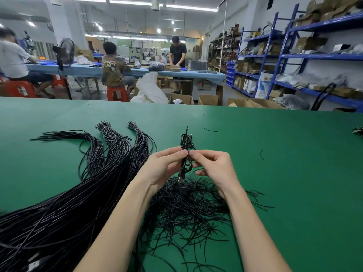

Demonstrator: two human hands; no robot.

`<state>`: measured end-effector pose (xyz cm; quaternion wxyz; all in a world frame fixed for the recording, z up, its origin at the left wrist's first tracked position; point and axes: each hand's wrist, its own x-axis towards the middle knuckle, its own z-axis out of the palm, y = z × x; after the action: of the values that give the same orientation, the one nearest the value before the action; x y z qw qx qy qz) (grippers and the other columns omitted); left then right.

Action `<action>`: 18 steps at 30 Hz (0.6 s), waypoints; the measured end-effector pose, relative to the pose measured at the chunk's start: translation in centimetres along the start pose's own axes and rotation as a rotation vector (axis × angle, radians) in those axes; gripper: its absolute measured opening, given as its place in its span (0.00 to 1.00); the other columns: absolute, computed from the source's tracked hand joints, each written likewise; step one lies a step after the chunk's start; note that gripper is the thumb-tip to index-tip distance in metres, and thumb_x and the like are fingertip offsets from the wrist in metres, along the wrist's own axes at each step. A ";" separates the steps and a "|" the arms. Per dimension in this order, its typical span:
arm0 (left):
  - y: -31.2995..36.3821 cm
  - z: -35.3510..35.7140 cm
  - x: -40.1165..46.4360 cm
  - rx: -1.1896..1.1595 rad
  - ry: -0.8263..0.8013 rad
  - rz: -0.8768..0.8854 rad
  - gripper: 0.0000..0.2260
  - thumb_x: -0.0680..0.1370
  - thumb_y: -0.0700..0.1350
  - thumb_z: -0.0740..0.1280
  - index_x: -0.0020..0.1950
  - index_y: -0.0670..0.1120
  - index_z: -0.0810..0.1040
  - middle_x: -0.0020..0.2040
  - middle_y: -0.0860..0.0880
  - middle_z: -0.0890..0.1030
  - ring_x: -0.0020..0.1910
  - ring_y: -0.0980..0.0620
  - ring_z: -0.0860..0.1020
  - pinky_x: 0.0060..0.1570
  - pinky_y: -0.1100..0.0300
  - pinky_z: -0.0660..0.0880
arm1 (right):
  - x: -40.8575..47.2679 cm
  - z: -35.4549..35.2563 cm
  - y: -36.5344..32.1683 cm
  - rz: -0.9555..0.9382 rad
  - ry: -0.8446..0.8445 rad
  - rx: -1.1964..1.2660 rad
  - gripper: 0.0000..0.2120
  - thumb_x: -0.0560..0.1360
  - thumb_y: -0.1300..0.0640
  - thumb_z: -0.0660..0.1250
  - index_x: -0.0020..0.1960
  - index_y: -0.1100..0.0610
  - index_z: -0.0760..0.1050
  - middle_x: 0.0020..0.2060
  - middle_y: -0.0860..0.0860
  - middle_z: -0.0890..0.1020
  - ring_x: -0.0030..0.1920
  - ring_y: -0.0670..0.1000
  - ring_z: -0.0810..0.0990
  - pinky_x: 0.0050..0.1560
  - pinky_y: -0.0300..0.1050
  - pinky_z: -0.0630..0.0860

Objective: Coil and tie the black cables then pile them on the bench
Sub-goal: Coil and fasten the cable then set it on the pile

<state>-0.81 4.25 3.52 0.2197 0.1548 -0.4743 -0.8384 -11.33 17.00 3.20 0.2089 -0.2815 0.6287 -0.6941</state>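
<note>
A coiled black cable (185, 141) stands upright above the green bench (284, 173), its plug end hanging down. My left hand (164, 167) pinches the coil at its middle from the left. My right hand (213, 166) pinches it from the right, fingertips meeting those of the left hand at a thin tie. Below my hands lies a loose heap of short black twist ties (188, 209). Long bundles of uncoiled black cables (64, 205) fan out across the left side of the bench.
A small dark cable pile (358, 131) lies at the bench's right edge. Stray tie pieces (210, 130) lie farther back. Beyond the bench are cardboard boxes, blue shelving on the right, and people at a blue table.
</note>
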 end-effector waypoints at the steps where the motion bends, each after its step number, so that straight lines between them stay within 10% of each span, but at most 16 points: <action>1: 0.0 -0.1 0.0 0.038 0.010 0.008 0.18 0.69 0.36 0.75 0.58 0.35 0.81 0.51 0.39 0.86 0.43 0.50 0.85 0.44 0.64 0.81 | 0.1 0.2 0.2 0.030 0.009 0.014 0.03 0.75 0.57 0.77 0.43 0.56 0.87 0.36 0.49 0.87 0.33 0.42 0.81 0.32 0.35 0.77; 9: -0.4 -0.4 0.1 0.451 0.072 0.160 0.08 0.77 0.37 0.73 0.55 0.44 0.84 0.43 0.48 0.87 0.38 0.55 0.84 0.38 0.64 0.80 | 0.4 0.3 1.0 0.200 -0.084 0.057 0.03 0.76 0.60 0.75 0.44 0.59 0.86 0.38 0.53 0.87 0.32 0.43 0.81 0.35 0.34 0.79; 14: -0.7 -0.6 0.1 0.755 -0.004 0.188 0.10 0.76 0.40 0.75 0.56 0.50 0.85 0.42 0.50 0.87 0.37 0.51 0.85 0.36 0.64 0.77 | 0.3 -2.2 -0.4 0.049 -0.057 -0.233 0.18 0.74 0.53 0.78 0.62 0.46 0.80 0.52 0.45 0.86 0.47 0.45 0.86 0.44 0.40 0.83; 18: -0.5 -0.6 0.3 0.623 0.036 0.219 0.15 0.73 0.37 0.76 0.58 0.47 0.83 0.44 0.47 0.87 0.39 0.51 0.84 0.39 0.64 0.79 | 0.3 -2.8 -0.2 -0.012 -0.119 -0.259 0.06 0.75 0.60 0.76 0.51 0.54 0.86 0.45 0.50 0.88 0.43 0.45 0.85 0.41 0.37 0.81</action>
<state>-0.93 3.88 2.78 0.2590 0.1773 -0.7179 -0.6214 -13.38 18.97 3.33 0.2037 -0.3507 0.6978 -0.5904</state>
